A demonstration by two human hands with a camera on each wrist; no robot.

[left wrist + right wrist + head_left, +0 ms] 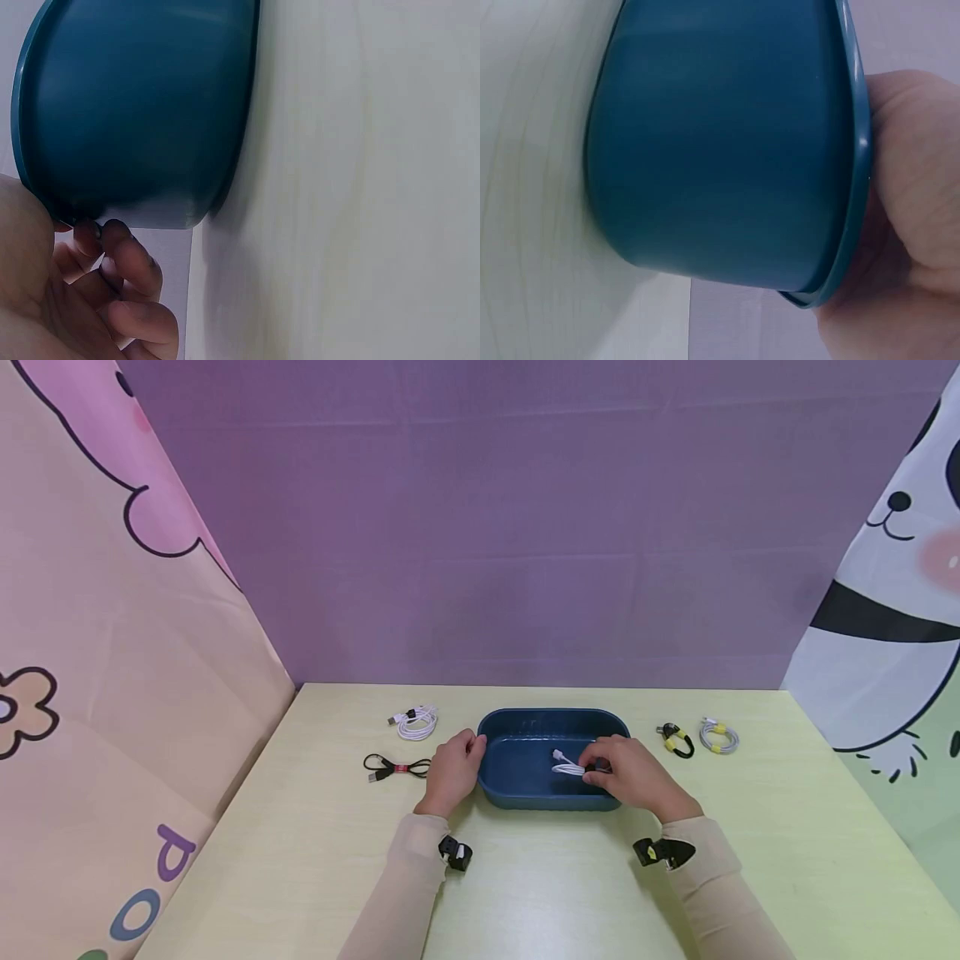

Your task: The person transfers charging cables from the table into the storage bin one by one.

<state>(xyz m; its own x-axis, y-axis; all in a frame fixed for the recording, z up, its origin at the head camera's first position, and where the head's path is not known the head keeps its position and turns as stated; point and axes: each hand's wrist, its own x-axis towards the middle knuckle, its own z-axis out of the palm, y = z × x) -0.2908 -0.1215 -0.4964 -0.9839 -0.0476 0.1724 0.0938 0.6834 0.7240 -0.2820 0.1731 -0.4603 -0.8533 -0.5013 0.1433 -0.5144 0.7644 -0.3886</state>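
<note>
A blue plastic basin (525,802) with rounded corners stands on the table. At its left end my left hand (454,770) grips the rim, with the fingers curled outside the wall in the left wrist view. My right hand (633,774) reaches over the right end of the basin and pinches a bundled white cable (567,769) between thumb and fingers. The cable is inside the basin's outline, its plug pointing up and left. In the right wrist view the basin's wall (727,150) hides the fingertips and the cable.
Left of the basin lie a coiled white cable (417,724) and a black cable (382,768) with a red tie, partly behind my left hand. To the right are a short black-and-yellow cable (677,741) and a coiled grey cable (720,737) with yellow ties. Fabric walls surround the table (540,893).
</note>
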